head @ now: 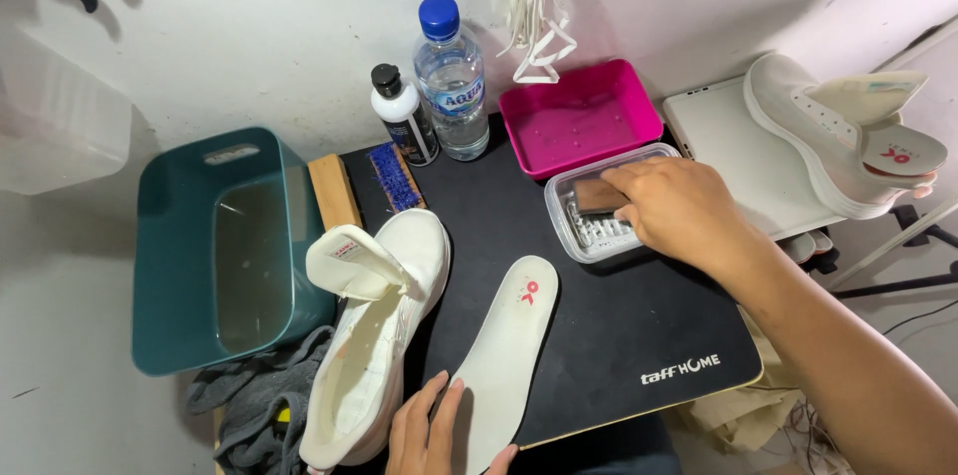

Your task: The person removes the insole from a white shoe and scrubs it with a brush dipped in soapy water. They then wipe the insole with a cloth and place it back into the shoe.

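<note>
Left hand [431, 430] flat on insole [504, 355]; right hand [679, 206] grips brush [599, 195] — over clear tub [565, 226].

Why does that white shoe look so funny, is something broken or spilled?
Nothing looks broken or spilled. The white shoe by the left hand has no laces, its tongue is pulled up, and its insole lies out on the black mat. The right hand reaches into a clear tub.

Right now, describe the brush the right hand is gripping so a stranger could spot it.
Start at the black rectangular desk mat. Near its far edge, in front of the pink plastic tray, sits a clear plastic container. The right hand holds the small brown-backed brush in it, unlike the blue-bristled wooden brush lying untouched.
</note>
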